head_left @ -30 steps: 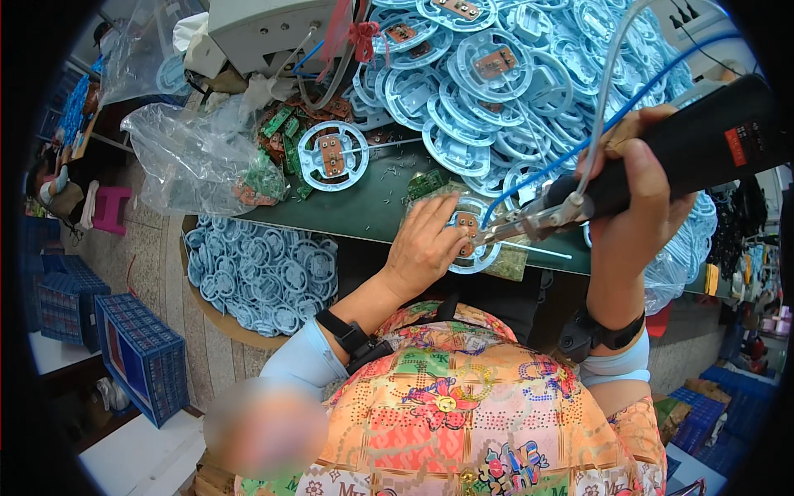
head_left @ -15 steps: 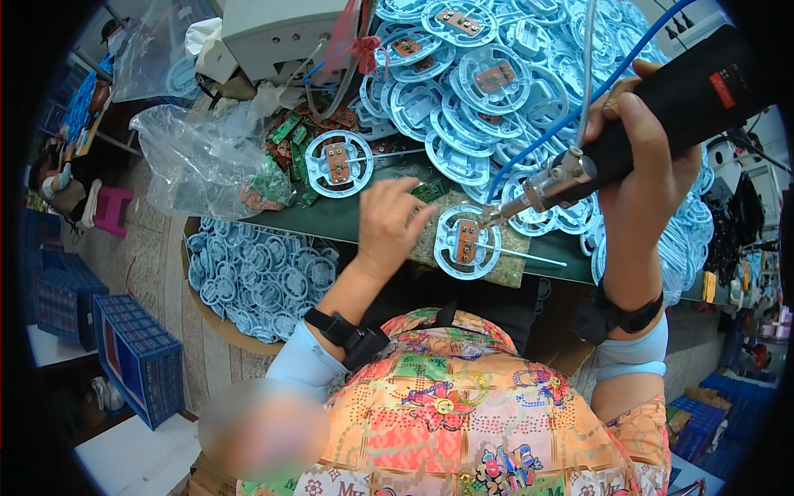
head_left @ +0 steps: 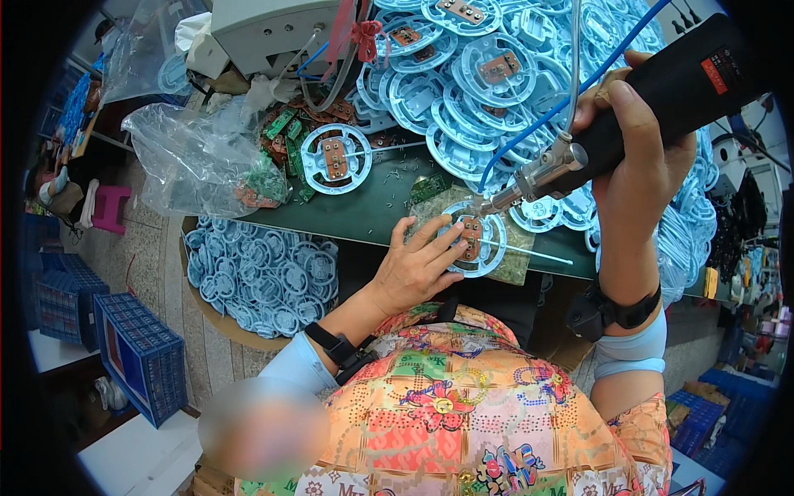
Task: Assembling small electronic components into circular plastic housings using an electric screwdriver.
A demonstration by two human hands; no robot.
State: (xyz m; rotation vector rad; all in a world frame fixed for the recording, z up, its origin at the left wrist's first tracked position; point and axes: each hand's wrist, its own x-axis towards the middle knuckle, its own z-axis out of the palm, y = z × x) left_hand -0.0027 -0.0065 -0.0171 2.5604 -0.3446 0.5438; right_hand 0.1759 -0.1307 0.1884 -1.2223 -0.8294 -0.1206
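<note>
In front of me a light blue plastic ring part with a brown circuit board lies on a flat stone-like block. A thin white rod sticks out from it to the right. My left hand rests on its left side, fingers spread, fingertips touching the ring and board. My right hand is wrapped round a black electric screwdriver. Its metal nose points down-left at the upper edge of the board; whether the tip touches is too small to tell.
Similar ring parts are heaped at the back right. Another ring part lies left, beside loose circuit boards and a clear plastic bag. Small screws are scattered on the table. A bin of blue parts stands below left. A blue hose hangs by the screwdriver.
My left hand has moved down and right from above the table onto the ring part. The screwdriver has shifted slightly left, still in my right hand.
</note>
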